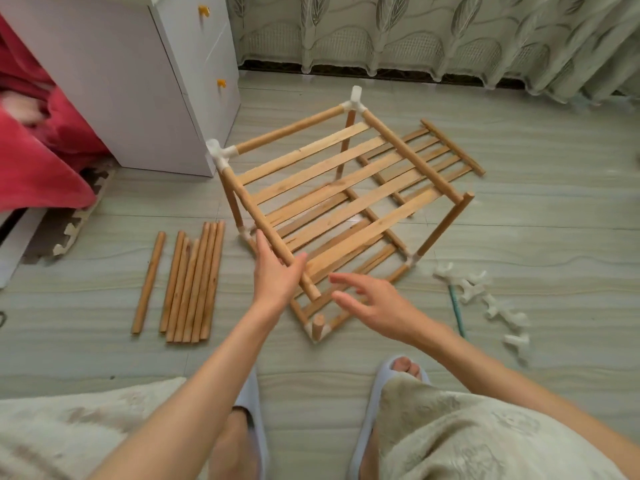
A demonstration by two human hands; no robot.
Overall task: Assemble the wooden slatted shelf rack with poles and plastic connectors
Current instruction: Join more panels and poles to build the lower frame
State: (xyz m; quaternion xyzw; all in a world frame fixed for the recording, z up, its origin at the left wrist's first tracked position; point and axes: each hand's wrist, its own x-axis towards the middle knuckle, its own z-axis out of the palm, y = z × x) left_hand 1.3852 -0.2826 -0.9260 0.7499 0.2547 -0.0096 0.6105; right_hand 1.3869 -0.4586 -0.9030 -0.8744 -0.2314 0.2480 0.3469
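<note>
The half-built rack (332,202) stands on the floor (519,230) ahead of you, with its upper slatted shelf (329,181) tilted and running from near-left to far-right. The relation that matters is the bare near end of the shelf's left side rail (277,244): its long axis runs from the far-left plastic corner connector (221,154) down toward you, and it ends without a connector just between your hands. Your left hand (277,275) lies against that rail with straight fingers and the thumb on its other side; it steadies the rail, apparently without gripping it. Your right hand (372,304) hovers just to the right of the rail end, fingers spread and holding nothing. The loose plastic connectors (485,299) lie on the floor to the right, nearer your right hand. The spare poles (192,282) lie parallel on the left.
</note>
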